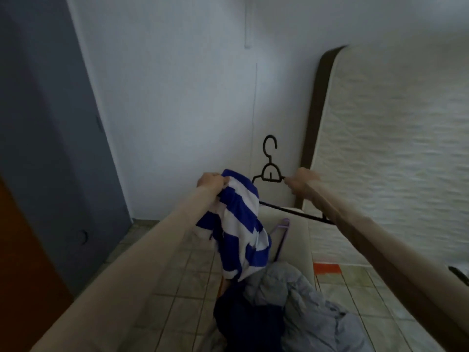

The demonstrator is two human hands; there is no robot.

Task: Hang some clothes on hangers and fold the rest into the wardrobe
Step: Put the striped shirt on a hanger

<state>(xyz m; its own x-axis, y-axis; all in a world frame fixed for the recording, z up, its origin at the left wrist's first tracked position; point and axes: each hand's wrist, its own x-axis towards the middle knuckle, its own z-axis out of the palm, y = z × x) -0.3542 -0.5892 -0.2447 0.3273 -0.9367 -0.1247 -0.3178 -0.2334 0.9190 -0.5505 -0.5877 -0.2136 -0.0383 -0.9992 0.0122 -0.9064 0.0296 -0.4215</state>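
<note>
Left hand (212,182) bunched tight on soft blue-and-white striped cloth (239,224), hanging crumpled over floor tiles (187,262). Right hand (302,180) curled round thin black hanger (271,174), hook upright, one arm under the fabric. Below: lilac hanger (283,237), rumpled grey and navy clothes (291,301). Right: quilted mattress (393,148), upright against wall.

Single view: head-worn, wide-angle. Faces forward and down along both outstretched arms toward wall (177,97) corner and tiled floor (182,270). Hands near, mid-frame. Image motion-blurred.
</note>
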